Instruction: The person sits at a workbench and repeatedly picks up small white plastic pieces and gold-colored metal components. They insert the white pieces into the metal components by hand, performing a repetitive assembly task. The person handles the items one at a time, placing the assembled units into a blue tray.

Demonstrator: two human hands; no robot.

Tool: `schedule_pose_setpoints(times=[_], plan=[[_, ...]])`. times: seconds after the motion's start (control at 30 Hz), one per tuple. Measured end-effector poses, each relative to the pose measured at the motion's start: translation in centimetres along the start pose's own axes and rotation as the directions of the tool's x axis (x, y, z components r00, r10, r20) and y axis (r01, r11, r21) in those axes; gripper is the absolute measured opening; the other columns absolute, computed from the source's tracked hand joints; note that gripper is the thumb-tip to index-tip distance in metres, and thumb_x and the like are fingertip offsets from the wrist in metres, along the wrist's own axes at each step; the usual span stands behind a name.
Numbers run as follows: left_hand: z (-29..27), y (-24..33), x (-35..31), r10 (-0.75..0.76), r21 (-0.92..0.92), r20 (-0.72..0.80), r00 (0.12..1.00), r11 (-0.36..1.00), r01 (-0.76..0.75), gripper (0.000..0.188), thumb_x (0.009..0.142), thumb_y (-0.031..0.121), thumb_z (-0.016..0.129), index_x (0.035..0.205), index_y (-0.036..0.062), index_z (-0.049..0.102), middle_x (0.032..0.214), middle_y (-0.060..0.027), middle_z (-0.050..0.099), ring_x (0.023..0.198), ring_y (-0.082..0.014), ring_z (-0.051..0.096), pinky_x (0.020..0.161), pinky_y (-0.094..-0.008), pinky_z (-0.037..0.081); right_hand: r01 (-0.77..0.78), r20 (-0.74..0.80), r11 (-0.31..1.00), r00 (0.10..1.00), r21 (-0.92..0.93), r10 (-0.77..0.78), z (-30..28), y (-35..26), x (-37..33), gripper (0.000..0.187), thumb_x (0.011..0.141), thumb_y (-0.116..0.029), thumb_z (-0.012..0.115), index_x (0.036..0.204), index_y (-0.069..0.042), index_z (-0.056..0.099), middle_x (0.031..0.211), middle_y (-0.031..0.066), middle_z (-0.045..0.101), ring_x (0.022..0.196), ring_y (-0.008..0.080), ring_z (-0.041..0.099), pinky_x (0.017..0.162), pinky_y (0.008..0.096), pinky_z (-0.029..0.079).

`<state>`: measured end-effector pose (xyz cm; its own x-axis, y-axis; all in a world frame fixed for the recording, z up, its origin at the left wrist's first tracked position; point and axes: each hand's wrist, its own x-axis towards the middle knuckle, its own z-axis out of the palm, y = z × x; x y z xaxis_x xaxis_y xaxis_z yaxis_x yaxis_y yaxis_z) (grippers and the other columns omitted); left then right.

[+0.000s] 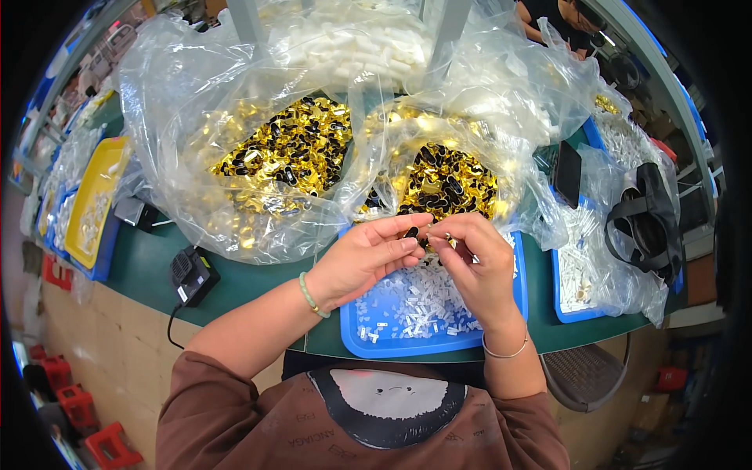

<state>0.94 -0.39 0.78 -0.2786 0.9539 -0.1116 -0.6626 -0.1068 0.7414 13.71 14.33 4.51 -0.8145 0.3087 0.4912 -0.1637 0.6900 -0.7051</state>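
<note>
Over a blue tray [370,351], my two hands meet with fingertips close together. My left hand [356,258] pinches a small black oval part [412,233] between thumb and fingers. My right hand [484,262] is closed in a pinch just beside it; what its fingertips grip is too small to make out. Many small white plastic pieces [429,309] lie in the tray beneath. Just beyond my hands, an open clear bag [513,168] holds shiny gold-and-black small parts [454,184].
Another clear bag of gold-and-black parts [301,149] lies to the left, with white pieces [356,51] bagged behind. A black corded device [193,276] sits on the green table [227,294]. Rightward are a phone [566,174], a blue tray [580,315] and a black bag [646,223].
</note>
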Motion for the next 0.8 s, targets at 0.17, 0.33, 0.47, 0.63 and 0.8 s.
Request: schedule_pose_setpoints(times=[0.17,0.33,0.47,0.63,0.8], plan=[[0.1,0.0,0.1,-0.025,0.091,-0.012,1.0,0.995,0.026,0.04,0.098,0.016,0.057,0.134,0.0013,0.049,0.114,-0.0067,0.063,0.101,-0.0123,0.063,0.09,-0.0261,0.052,-0.043,-0.008,0.999,0.999,0.009,0.043,0.1,0.0,-0.2,0.015,0.077,0.005,0.073,0.09,-0.001,0.068,0.09,0.0083,0.065,0.069,0.0145,0.061,0.054,0.0241,0.048],[0.2,0.1,0.0,-0.03,0.229,0.012,0.999,0.973,0.027,0.036,0.099,0.017,0.057,0.132,0.0022,0.052,0.115,-0.0071,0.063,0.1,-0.0122,0.064,0.089,-0.027,0.053,-0.059,-0.005,0.998,0.998,0.021,0.059,0.3,0.1,-0.2,0.016,0.077,0.004,0.073,0.09,-0.002,0.069,0.087,0.0078,0.063,0.067,0.0138,0.06,0.053,0.0241,0.048],[0.5,-0.5,0.2,0.004,0.22,-0.024,1.0,0.975,0.002,0.036,0.099,0.015,0.056,0.132,0.0032,0.052,0.112,-0.005,0.064,0.101,-0.0108,0.063,0.09,-0.0258,0.052,-0.031,-0.016,0.999,0.999,0.024,0.032,0.2,-0.2,-0.2,0.015,0.077,0.004,0.073,0.09,-0.002,0.069,0.085,0.0071,0.062,0.066,0.0127,0.059,0.053,0.0234,0.047],[-0.4,-0.6,0.2,-0.008,-0.026,-0.019,1.0,1.0,0.008,0.037,0.098,0.015,0.057,0.133,0.0047,0.052,0.114,-0.0045,0.063,0.103,-0.0111,0.062,0.092,-0.0253,0.052,-0.043,-0.077,0.999,0.996,0.018,0.045,0.4,-0.2,-0.2,0.015,0.078,0.005,0.073,0.091,-0.002,0.07,0.085,0.0066,0.063,0.066,0.0111,0.058,0.053,0.022,0.045],[0.1,-0.2,0.1,0.033,-0.078,0.006,0.999,0.996,-0.033,0.037,0.099,0.015,0.056,0.134,0.0038,0.051,0.116,-0.005,0.062,0.105,-0.013,0.062,0.095,-0.0268,0.051,-0.037,-0.087,0.998,0.995,0.048,0.041,0.6,-0.2,-0.2,0.015,0.079,0.005,0.071,0.092,-0.001,0.07,0.085,0.0071,0.064,0.066,0.0108,0.058,0.054,0.0219,0.045]])
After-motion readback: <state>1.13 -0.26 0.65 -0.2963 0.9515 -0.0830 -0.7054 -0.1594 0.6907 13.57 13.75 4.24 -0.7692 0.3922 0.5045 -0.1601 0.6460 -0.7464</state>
